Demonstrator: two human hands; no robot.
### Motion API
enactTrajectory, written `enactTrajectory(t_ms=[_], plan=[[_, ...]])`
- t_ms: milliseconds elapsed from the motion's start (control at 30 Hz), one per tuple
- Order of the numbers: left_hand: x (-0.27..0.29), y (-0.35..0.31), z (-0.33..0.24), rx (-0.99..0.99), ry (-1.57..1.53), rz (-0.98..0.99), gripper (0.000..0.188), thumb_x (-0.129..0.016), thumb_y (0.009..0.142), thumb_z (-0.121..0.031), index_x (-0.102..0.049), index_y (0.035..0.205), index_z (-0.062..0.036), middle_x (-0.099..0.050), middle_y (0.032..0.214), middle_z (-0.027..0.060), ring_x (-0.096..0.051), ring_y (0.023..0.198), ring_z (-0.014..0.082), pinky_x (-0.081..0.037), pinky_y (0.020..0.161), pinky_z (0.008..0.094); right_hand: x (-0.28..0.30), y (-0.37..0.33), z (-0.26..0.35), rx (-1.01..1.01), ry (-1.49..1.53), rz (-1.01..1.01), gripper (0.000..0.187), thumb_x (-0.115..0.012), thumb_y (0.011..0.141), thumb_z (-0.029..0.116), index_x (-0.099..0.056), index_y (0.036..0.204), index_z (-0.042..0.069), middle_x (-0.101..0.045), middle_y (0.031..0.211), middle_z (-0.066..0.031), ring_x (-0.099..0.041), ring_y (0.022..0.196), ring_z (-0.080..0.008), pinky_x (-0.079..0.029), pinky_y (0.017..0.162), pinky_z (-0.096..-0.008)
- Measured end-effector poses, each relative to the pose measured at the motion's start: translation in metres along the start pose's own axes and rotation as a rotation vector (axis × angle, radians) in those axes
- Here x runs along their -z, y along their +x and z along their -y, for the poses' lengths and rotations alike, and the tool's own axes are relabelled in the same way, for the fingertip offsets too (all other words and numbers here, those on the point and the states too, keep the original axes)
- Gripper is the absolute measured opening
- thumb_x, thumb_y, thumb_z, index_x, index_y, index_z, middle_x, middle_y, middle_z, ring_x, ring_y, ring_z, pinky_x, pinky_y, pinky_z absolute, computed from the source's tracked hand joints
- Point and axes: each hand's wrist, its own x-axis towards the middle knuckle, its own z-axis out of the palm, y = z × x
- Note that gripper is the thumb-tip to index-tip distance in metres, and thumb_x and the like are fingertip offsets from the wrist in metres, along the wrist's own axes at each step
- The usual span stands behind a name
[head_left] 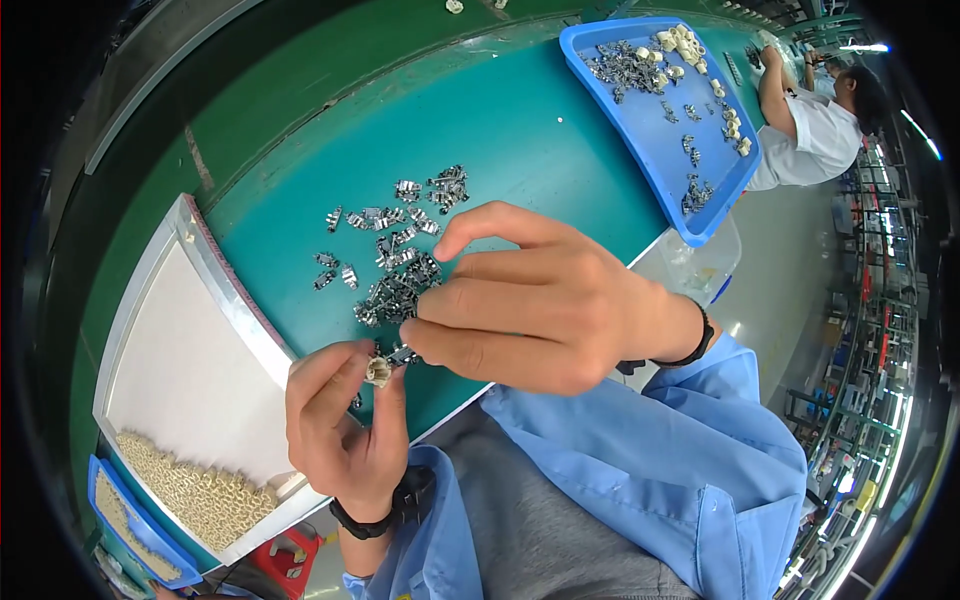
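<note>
1. Nearest the camera, across the bottom of the frame, is the wearer's own body: a light blue jacket (640, 460) hanging open over a grey shirt (530, 500).
2. In the centre, the right hand (530, 310), with a black band (698, 340) at its wrist, reaches leftward. Its lower fingers close on a small silvery metal clip (402, 354), while the index finger is raised and bent; its thumb is hidden.
3. Just left of and below it, the left hand (345, 425) pinches a small cream-coloured socket (378, 372) between thumb and fingers. The clip meets the socket; how far it is inserted cannot be told.
4. Beyond the fingertips, left of centre, a loose heap of similar metal parts (392, 298) lies on the green bench (520, 150), with others scattered above it.
5. At upper right, a blue tray (665, 160) carries metal parts and larger cream pieces (682, 45).
6. At left, a pale, white-edged tray (190, 330) has many tiny cream pieces (200, 490) gathered at its lower end. Beside it, at lower left, is a smaller blue tray (183, 572).
7. At the far upper right, a co-worker in a white top (815, 140) sits by the bench.
</note>
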Motion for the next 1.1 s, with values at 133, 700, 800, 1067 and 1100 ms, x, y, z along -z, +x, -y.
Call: enactTrajectory(t_ms=[133,700,800,1067,1100], plan=[[0.003,-0.002,0.001,0.01,-0.016,-0.041,0.034,-0.078,0.078,0.013,-0.063,0.108,0.0062,-0.069,0.103,0.0219,-0.069,0.085,0.0296,-0.055,0.072,0.0347,-0.001,0.006,0.0,0.071,-0.045,0.058,0.018,-0.073,0.078,0.008,-0.074,0.092,-0.003,-0.069,0.086,-0.0113,-0.062,0.061,-0.018,-0.056,0.084,-0.0403],[0.012,-0.006,-0.004,-0.037,0.005,-0.049,0.038,-0.076,0.077,0.011,-0.063,0.112,0.0061,-0.068,0.106,0.0214,-0.068,0.084,0.0318,-0.055,0.071,0.0372,0.001,0.029,0.015,0.099,0.182,0.04,0.011,-0.073,0.08,0.004,-0.073,0.084,-0.005,-0.071,0.089,-0.0156,-0.066,0.07,-0.0219,-0.058,0.082,-0.0393],[0.013,-0.007,-0.005,-0.052,0.01,-0.051,0.039,-0.076,0.076,0.011,-0.063,0.112,0.0055,-0.068,0.107,0.0212,-0.068,0.084,0.0324,-0.055,0.071,0.0379,-0.001,0.029,0.017,0.094,0.215,0.039,0.01,-0.073,0.081,0.004,-0.074,0.085,-0.005,-0.071,0.089,-0.0159,-0.066,0.069,-0.0219,-0.058,0.081,-0.0393],[0.013,-0.01,-0.004,-0.066,-0.004,-0.054,0.04,-0.075,0.075,0.011,-0.063,0.112,0.0042,-0.068,0.108,0.02,-0.068,0.085,0.0332,-0.055,0.071,0.0391,-0.011,0.024,0.019,0.083,0.225,-0.059,0.009,-0.072,0.082,0.002,-0.075,0.086,-0.006,-0.071,0.089,-0.0165,-0.066,0.068,-0.0216,-0.059,0.08,-0.0389],[0.012,-0.01,-0.004,-0.067,-0.004,-0.058,0.04,-0.075,0.075,0.011,-0.063,0.112,0.0041,-0.068,0.107,0.02,-0.068,0.085,0.0333,-0.055,0.071,0.0391,-0.011,0.024,0.02,0.086,0.22,-0.075,0.009,-0.072,0.082,0.002,-0.075,0.085,-0.006,-0.071,0.088,-0.0163,-0.066,0.068,-0.0216,-0.059,0.079,-0.0387]])
